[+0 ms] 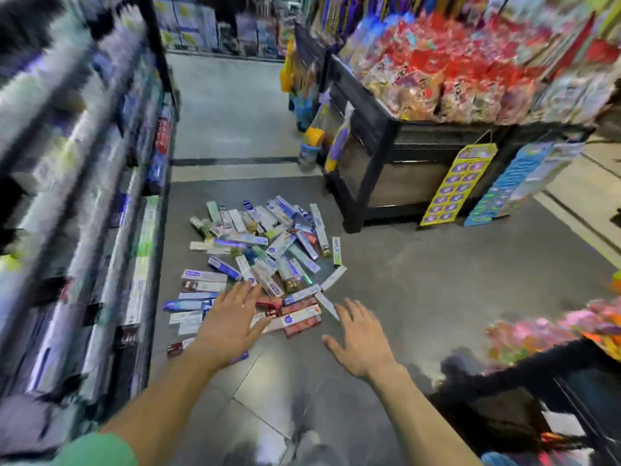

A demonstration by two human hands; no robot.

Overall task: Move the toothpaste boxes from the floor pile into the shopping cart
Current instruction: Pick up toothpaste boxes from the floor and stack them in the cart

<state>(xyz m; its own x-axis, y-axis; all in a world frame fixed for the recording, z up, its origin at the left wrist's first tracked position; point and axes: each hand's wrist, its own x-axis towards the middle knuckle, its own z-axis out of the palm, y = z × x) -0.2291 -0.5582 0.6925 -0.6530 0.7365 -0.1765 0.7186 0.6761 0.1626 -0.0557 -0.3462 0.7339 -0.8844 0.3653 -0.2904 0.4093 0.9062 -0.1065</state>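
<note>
Cardboard toothpaste boxes [265,260], long, many-coloured, piled on grey floor [420,280] | my left hand [232,326] and right hand [361,343] spread, empty | step: reaching | next: grip near boxes

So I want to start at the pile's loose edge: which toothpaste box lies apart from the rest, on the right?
The green and white box at the right edge of the pile. It lies alone on bare floor, lengthwise away from the camera, while the others overlap.

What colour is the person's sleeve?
Green; the sleeve shows at the bottom left of the head view.
</note>
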